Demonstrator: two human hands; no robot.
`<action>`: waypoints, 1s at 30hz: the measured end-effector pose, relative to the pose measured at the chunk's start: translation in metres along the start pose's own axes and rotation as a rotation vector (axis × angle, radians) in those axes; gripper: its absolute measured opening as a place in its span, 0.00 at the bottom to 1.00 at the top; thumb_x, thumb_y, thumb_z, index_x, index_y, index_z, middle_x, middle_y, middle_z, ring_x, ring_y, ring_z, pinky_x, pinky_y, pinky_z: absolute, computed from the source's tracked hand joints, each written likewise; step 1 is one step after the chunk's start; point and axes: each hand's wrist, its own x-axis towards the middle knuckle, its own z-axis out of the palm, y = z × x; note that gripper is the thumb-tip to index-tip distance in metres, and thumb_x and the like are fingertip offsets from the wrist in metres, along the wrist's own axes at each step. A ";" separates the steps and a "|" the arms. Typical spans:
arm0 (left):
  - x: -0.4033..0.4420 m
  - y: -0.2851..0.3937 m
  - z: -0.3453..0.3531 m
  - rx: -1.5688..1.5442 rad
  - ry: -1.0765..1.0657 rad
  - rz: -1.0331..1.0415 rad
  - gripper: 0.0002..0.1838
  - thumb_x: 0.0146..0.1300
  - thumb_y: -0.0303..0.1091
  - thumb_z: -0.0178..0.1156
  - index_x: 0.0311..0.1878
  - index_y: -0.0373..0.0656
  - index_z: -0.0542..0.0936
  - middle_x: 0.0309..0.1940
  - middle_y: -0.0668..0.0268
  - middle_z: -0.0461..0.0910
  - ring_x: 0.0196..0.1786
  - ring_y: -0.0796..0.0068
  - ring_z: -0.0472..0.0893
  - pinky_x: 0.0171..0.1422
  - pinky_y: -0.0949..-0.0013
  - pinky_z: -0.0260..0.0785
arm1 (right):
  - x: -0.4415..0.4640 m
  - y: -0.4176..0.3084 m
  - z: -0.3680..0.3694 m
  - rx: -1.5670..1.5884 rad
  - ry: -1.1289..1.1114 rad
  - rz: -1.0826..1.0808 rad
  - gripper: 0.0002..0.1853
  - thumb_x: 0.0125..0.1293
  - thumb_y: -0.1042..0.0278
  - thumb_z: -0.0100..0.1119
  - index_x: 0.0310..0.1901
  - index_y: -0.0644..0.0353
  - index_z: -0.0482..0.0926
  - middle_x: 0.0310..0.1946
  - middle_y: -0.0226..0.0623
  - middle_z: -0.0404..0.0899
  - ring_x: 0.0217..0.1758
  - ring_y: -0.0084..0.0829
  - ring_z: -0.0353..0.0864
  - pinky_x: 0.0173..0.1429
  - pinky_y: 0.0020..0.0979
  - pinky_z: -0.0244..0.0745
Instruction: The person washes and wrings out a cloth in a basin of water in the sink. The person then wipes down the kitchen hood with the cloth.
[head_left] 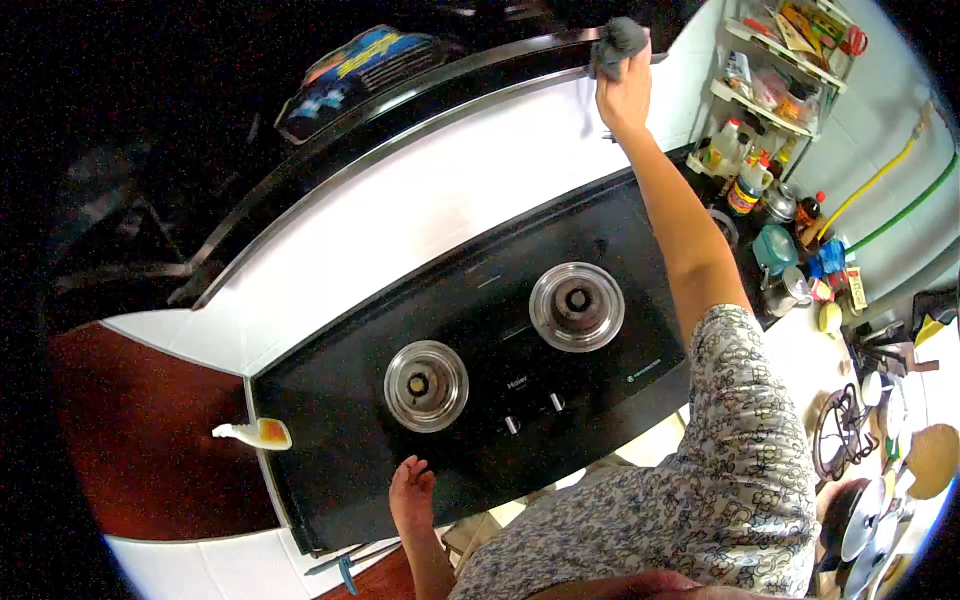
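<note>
My right hand [627, 98] is raised to the right end of the range hood's edge [520, 48]. Its fingers are closed around a dark grey cloth [620, 45], which lies against that edge. Low in the view, my left hand [412, 492] hovers by the front edge of the black gas stove [480, 420]. Its fingers are loosely bent and hold nothing. The left burner [426, 386] is the part nearest to it. A second burner [577, 307] and two knobs [513, 424] show on the glass top.
A white handled dish with orange residue [268, 433] is at the stove's left edge. On the right stand a rack [770, 110], sauce bottles [745, 190], a teal container [775, 247] and pans [858, 520]. A colourful label [370, 65] is on the hood.
</note>
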 end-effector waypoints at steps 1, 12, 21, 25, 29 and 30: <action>0.001 -0.001 0.012 0.010 -0.017 -0.008 0.13 0.61 0.37 0.54 0.44 0.38 0.75 0.36 0.61 0.79 0.37 0.71 0.78 0.41 0.68 0.72 | -0.001 0.015 0.006 0.090 0.028 0.098 0.25 0.57 0.68 0.50 0.57 0.61 0.61 0.61 0.57 0.52 0.62 0.57 0.54 0.64 0.46 0.53; -0.003 -0.014 0.068 0.006 -0.089 -0.004 0.13 0.62 0.37 0.52 0.44 0.39 0.75 0.36 0.61 0.80 0.34 0.70 0.79 0.37 0.69 0.73 | 0.004 -0.046 0.058 0.739 0.290 1.179 0.26 0.65 0.54 0.39 0.46 0.77 0.64 0.47 0.64 0.66 0.49 0.50 0.67 0.58 0.38 0.59; -0.022 -0.007 0.125 0.049 -0.077 0.021 0.12 0.61 0.36 0.53 0.44 0.38 0.73 0.35 0.61 0.79 0.34 0.71 0.77 0.37 0.72 0.71 | -0.041 -0.225 0.067 1.260 -0.138 1.363 0.31 0.68 0.51 0.34 0.57 0.76 0.50 0.59 0.58 0.53 0.64 0.42 0.51 0.67 0.33 0.44; -0.022 -0.018 0.101 -0.089 -0.155 -0.017 0.12 0.61 0.35 0.53 0.44 0.38 0.73 0.34 0.62 0.78 0.30 0.75 0.72 0.33 0.76 0.66 | -0.018 -0.165 0.053 1.178 -0.003 1.352 0.35 0.67 0.49 0.37 0.61 0.75 0.45 0.63 0.58 0.49 0.67 0.43 0.49 0.69 0.33 0.44; -0.024 -0.024 0.083 -0.138 -0.173 -0.031 0.10 0.60 0.34 0.54 0.42 0.39 0.73 0.31 0.67 0.74 0.28 0.76 0.70 0.31 0.77 0.64 | 0.010 -0.029 0.058 0.921 0.175 1.289 0.33 0.67 0.48 0.36 0.59 0.73 0.49 0.62 0.56 0.50 0.64 0.42 0.53 0.69 0.35 0.42; -0.024 -0.026 0.079 -0.128 -0.157 -0.026 0.10 0.60 0.34 0.54 0.41 0.39 0.73 0.30 0.68 0.73 0.28 0.76 0.70 0.31 0.77 0.64 | 0.016 0.006 0.055 0.956 0.248 1.237 0.29 0.67 0.51 0.37 0.56 0.73 0.53 0.59 0.55 0.53 0.61 0.40 0.55 0.67 0.34 0.45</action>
